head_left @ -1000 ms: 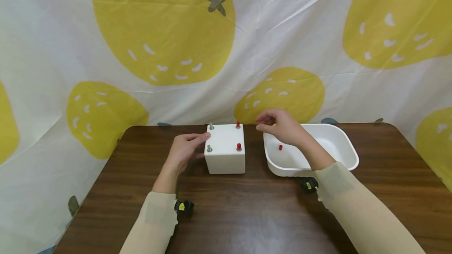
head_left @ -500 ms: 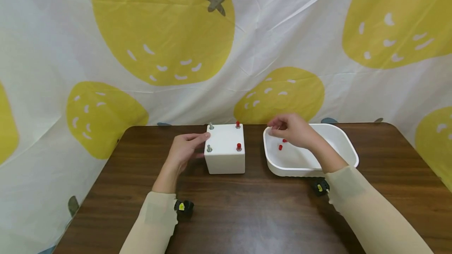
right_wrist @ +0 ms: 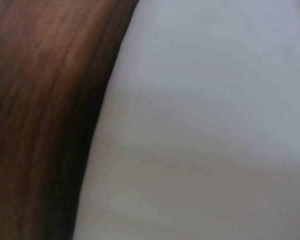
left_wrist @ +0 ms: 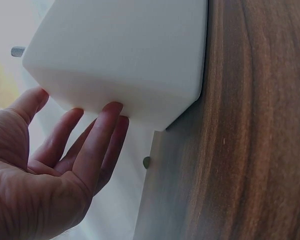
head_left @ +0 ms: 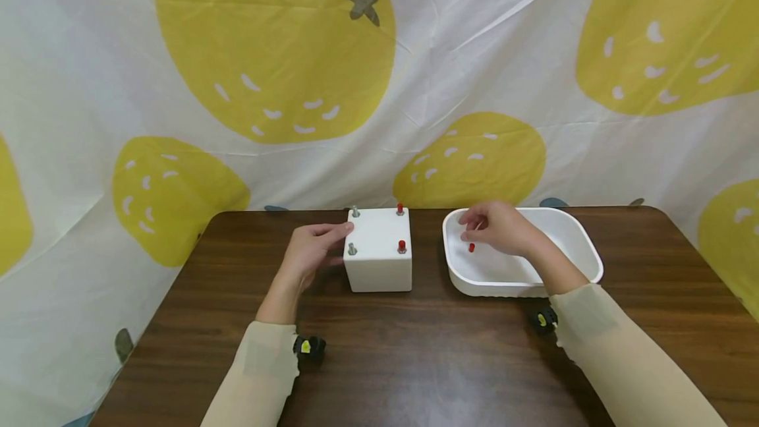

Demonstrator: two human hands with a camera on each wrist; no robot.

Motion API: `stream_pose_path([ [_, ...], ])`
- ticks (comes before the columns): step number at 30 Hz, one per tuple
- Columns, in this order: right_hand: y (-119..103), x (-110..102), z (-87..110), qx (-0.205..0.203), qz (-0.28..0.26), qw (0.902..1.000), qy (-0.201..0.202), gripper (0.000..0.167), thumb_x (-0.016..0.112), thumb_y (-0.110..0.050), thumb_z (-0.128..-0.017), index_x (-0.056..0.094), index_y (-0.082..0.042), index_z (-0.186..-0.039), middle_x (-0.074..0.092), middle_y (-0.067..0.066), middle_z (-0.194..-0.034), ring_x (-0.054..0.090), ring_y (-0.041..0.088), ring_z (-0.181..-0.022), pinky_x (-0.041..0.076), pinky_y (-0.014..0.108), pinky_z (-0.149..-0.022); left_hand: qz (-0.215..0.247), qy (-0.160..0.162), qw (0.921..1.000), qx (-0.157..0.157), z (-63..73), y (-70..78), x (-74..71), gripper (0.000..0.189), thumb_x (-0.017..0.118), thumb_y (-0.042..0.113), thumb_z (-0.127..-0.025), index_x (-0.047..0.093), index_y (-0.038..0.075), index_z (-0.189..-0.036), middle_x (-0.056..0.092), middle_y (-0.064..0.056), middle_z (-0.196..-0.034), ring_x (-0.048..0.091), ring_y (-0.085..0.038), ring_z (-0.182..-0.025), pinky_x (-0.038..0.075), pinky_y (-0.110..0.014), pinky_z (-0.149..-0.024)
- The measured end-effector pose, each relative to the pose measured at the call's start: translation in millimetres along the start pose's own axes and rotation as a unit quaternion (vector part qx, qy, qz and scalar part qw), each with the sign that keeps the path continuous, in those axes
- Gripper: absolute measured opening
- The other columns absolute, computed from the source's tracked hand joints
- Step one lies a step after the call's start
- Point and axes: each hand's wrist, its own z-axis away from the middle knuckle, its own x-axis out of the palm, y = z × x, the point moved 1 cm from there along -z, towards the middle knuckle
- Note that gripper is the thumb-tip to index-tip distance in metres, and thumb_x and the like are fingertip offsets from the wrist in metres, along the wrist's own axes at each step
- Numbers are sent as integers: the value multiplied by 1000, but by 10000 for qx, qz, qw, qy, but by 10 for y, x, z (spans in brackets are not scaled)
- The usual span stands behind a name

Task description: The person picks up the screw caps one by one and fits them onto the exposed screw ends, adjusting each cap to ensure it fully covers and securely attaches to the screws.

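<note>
A white block (head_left: 379,232) stands on the table with an upright metal bolt near each top corner. Red caps sit on the two right-hand bolts, the near right cap (head_left: 402,246) and the far right cap (head_left: 400,207); the near left bolt (head_left: 352,249) and far left bolt (head_left: 355,211) are bare. My left hand (head_left: 311,249) rests its fingertips against the block's left side, thumb at the top edge. Over the left part of a white tray (head_left: 524,290), my right hand (head_left: 498,228) reaches down, thumb and fingers apart. A loose red cap (head_left: 471,248) lies in the tray just below the thumb.
The dark wooden table (head_left: 379,354) carries block and tray with a narrow gap between them. Behind it hangs a white cloth (head_left: 332,176) with yellow fruit shapes. The right wrist view is blurred, with the tray's wall (right_wrist: 200,125) filling most of it.
My right hand has moved right and down into the tray. A second loose red cap, visible half a second ago, is now hidden behind that hand. My left hand stays put.
</note>
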Motion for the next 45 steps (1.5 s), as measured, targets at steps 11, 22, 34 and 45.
stream_pose_path([
  [11, 139, 44, 36, 227, 389, 9981, -414, 19, 87, -7, -87, 76, -1, -102, 72, 1, -87, 62, 18, -83, 53, 34, -79, 19, 43, 10000, -41, -1, -5, -1, 52, 84, 34, -95, 73, -3, -130, 70, -19, -133, 71, -31, -114, 66, -38, -81],
  [22, 161, 89, 69, 146, 394, 9972, -614, 16, 89, -5, -84, 77, -3, -96, 73, 0, -86, 64, 16, -82, 53, 32, -76, 43, 45, 10000, -14, -5, -18, -2, 51, 84, 33, -95, 73, -3, -129, 70, -19, -132, 72, -30, -113, 66, -38, -81],
  [34, 173, 122, 74, 61, 551, 9963, -651, 12, 87, -1, -84, 78, -7, -89, 72, -4, -82, 61, 12, -79, 52, 30, -76, -38, 67, 10000, -32, -11, -17, -3, 52, 85, 35, -94, 73, -2, -129, 70, -19, -132, 72, -31, -114, 66, -38, -81],
  [45, 163, 113, 69, 156, 556, 9962, -653, 12, 87, -2, -85, 77, -8, -88, 72, -3, -82, 61, 13, -79, 52, 31, -76, -51, 102, 9999, -73, -18, -6, -2, 52, 85, 35, -94, 73, -2, -129, 70, -18, -132, 71, -30, -114, 66, -38, -82],
])
